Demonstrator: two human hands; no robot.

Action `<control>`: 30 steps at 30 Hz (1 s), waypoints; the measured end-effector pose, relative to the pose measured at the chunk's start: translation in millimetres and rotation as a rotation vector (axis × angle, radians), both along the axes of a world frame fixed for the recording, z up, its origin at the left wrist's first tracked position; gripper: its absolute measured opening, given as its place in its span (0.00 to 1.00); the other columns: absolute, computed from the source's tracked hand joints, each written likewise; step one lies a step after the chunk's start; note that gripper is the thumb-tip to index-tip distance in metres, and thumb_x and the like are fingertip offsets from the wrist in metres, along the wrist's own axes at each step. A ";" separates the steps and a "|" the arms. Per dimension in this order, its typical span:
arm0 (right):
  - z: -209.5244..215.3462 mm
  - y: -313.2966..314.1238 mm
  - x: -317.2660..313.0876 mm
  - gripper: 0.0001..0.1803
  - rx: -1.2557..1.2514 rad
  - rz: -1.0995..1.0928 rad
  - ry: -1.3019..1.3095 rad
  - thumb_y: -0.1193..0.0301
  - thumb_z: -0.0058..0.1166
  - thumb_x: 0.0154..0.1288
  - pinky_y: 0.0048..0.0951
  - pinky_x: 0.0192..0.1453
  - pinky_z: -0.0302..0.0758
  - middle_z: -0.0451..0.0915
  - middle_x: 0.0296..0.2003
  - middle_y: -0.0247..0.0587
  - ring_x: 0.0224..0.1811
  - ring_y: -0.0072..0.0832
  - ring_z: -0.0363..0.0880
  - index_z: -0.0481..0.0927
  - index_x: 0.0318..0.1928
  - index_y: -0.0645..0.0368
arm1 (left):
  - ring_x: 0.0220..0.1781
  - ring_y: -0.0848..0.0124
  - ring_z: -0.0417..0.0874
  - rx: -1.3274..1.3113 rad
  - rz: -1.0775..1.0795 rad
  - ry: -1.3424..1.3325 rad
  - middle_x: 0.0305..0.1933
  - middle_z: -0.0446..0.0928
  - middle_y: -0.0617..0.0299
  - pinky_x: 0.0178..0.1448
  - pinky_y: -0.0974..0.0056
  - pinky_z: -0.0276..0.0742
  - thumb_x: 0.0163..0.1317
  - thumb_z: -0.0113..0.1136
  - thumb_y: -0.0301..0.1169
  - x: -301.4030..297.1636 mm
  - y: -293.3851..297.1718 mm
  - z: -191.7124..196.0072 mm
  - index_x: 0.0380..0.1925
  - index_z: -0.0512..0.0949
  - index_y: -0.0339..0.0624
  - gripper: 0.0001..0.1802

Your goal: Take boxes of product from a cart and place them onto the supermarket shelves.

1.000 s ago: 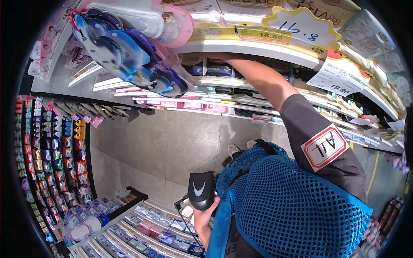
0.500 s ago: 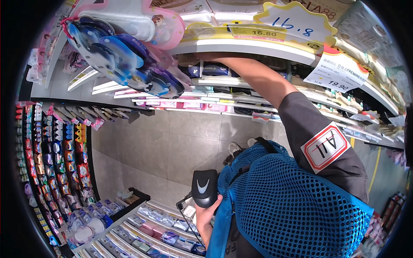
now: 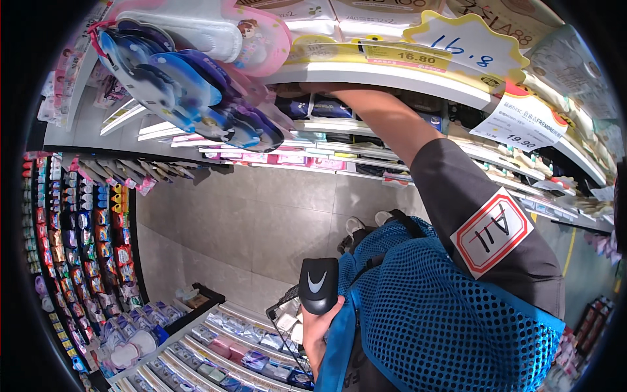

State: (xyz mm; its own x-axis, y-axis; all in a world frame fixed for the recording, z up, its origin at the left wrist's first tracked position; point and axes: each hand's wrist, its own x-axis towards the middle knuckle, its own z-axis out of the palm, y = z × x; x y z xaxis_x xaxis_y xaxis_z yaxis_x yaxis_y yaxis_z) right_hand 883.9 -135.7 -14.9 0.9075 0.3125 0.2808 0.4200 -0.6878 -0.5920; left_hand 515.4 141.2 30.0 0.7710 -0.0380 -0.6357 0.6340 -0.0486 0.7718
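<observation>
My left hand (image 3: pixel 319 321) is closed around a black handheld scanner (image 3: pixel 319 285) with a silver curved mark, held upright in front of my blue mesh vest (image 3: pixel 444 313). My right arm, in a dark grey sleeve (image 3: pixel 450 183) with a red-bordered label, stretches up and left to the shelves. The right hand (image 3: pixel 319 87) goes in under the white edge of the upper shelf (image 3: pixel 392 77). Its fingers are hidden there, so what they touch does not show. Dark blue packs (image 3: pixel 332 106) sit on the shelf right below that wrist.
Blue and purple eye masks (image 3: pixel 176 85) hang at upper left, beside a pink-edged pack (image 3: pixel 271 39). Price cards (image 3: pixel 519 121) stick out from the shelf front. A wire basket (image 3: pixel 285 320) is beside my left hand. Stocked racks (image 3: pixel 85 242) stand left, with a low display (image 3: pixel 241 346) below.
The scanner in my left hand has shifted slightly right within the view. My right upper arm has moved slightly left, its hand still under the shelf edge. The shelf front appears slightly lower.
</observation>
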 end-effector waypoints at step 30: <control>-10.7 16.4 -168.9 0.17 0.230 0.174 0.012 0.63 0.48 0.65 0.37 0.50 0.73 0.79 0.43 0.49 0.46 0.44 0.77 0.76 0.48 0.60 | 0.43 0.75 0.75 -0.008 0.206 -0.072 0.43 0.77 0.64 0.49 0.68 0.71 0.45 0.73 0.25 -69.9 -30.4 -39.7 0.47 0.73 0.36 0.27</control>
State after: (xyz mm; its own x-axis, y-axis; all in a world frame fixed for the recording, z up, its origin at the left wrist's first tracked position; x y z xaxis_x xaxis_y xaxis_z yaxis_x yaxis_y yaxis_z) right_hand 715.0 -119.3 -25.6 0.8494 0.3934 0.3518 0.5121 -0.4531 -0.7297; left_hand 445.5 110.9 -9.6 0.8065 0.1199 -0.5789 0.5730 0.0826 0.8154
